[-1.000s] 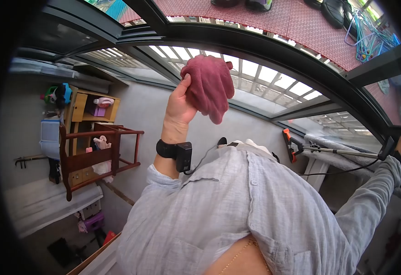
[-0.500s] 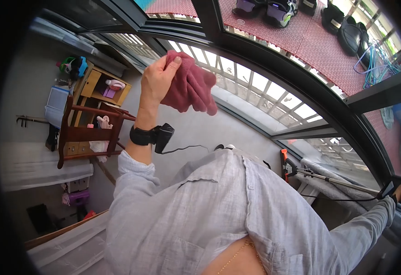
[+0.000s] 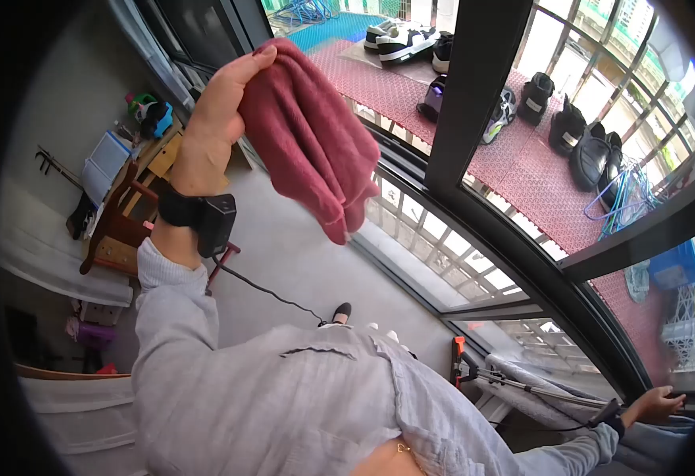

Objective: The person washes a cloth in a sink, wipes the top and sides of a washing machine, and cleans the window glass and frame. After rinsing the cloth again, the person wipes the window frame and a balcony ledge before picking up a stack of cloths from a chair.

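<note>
In the head view, my left hand [image 3: 214,119] is raised at the upper left, thumb and fingers closed on the top of a folded dark-red cloth [image 3: 311,143]. The cloth hangs down in loose folds in front of the window. At the far lower right, my right hand [image 3: 655,404] is at the dark window frame [image 3: 613,349], its fingers bent at the frame's edge; part of the grip is hard to make out. A black wrist device [image 3: 214,222] with a cable is strapped to my left wrist.
Behind the glass, several shoes [image 3: 538,99] and blue hangers [image 3: 621,194] sit on red matting [image 3: 514,170]. A mop-like tool with an orange end [image 3: 458,347] leans at the lower right. On the left are a wooden chair [image 3: 113,230] and a blue-white box [image 3: 105,163].
My left hand has risen and moved left with the cloth, which now hangs longer. The view has turned, showing more of the shoes outside. My right hand appears lower and further left.
</note>
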Available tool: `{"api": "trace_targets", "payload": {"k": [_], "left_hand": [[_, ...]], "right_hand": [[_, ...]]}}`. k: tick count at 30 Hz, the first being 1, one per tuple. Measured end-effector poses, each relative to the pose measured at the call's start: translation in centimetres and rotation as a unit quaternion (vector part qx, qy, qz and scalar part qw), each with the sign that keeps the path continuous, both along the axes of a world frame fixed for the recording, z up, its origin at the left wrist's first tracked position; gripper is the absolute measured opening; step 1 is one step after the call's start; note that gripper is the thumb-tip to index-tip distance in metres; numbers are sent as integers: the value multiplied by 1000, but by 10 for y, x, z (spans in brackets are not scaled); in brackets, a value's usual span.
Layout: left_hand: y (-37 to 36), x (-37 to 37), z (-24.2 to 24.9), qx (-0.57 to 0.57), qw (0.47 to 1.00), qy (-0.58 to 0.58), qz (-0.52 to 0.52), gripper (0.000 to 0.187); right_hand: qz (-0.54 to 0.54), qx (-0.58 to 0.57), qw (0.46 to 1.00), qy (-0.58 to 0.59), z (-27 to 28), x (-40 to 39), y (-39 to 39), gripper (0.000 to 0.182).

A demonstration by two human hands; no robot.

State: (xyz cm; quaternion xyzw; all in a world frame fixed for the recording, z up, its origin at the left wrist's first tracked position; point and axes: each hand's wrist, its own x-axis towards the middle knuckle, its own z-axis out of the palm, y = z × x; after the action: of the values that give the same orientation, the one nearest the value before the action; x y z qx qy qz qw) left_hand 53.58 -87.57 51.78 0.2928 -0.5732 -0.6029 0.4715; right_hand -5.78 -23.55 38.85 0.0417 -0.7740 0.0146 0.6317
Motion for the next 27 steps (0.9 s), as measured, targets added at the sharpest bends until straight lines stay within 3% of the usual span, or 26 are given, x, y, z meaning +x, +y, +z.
{"api": "trace_targets", "payload": {"k": [1,3,5,7,9,13,17,18,19,20,21,22,24,25,26,27], "left_hand": [[-11,-4,7,-3,1000,16,1,22],[-40,-7,20,-5,999,34,-35,27],[-73,-12,39,18,988,66,-142,26],[-58,-47,64,42,980,176,-82,21],[-95,-67,70,23,966,188,-177,19],[-155,-107,76,45,930,218,-293,16],[-213,-112,62,61,942,268,-192,14],[-229,-109,51,25,964,245,-100,13],[-276,-111,24,-48,967,240,-70,16],[-290,-112,5,-71,970,224,59,28],[-321,-118,-28,-129,969,144,152,36],[-362,-119,-60,-156,955,-58,246,41],[-426,-125,-148,-101,846,-410,325,59],[-427,-119,-166,-86,818,-488,291,61],[-409,-117,-145,-28,863,-466,193,58],[-391,-120,-159,-61,849,-473,230,57]], "right_hand": [[36,-8,999,-18,-9,35,-32,35],[251,-108,949,-154,-27,112,-105,35],[406,-18,897,-174,-41,173,-165,34],[447,60,861,-234,-40,245,-227,28],[495,147,818,-253,-31,297,-279,23],[533,179,783,-266,-19,357,-357,20],[528,156,782,-291,-21,390,-395,19],[528,146,778,-308,-23,397,-400,19],[527,136,774,-325,-24,403,-408,18],[528,145,769,-330,-23,409,-420,18],[539,154,746,-358,-24,412,-433,17],[551,164,721,-387,-28,414,-445,17],[589,176,665,-424,-34,419,-469,18],[617,174,640,-424,-35,415,-482,18],[617,173,634,-434,-37,409,-486,21],[642,167,607,-436,-35,407,-495,22]]}}
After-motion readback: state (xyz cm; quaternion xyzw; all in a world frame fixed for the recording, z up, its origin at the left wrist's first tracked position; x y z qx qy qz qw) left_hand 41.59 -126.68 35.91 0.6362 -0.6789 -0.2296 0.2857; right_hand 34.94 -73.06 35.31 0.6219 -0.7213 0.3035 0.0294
